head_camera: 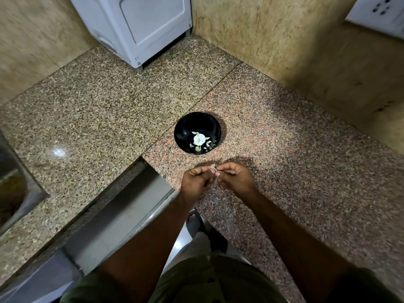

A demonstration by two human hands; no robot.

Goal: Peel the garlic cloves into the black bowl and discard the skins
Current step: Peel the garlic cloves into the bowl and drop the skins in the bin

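A black bowl (197,124) sits on the granite counter and holds several pale garlic pieces in its bottom. Just in front of it, both hands meet above the counter. My left hand (196,179) and my right hand (235,178) pinch a small pale garlic clove (213,166) between their fingertips. The clove is mostly hidden by the fingers, so I cannot tell how much skin is on it.
The speckled granite counter (284,154) wraps an L-shaped corner against tiled walls. A white appliance (135,27) stands at the back. A steel sink (13,184) lies at the far left. The counter edge drops off near my body (135,206).
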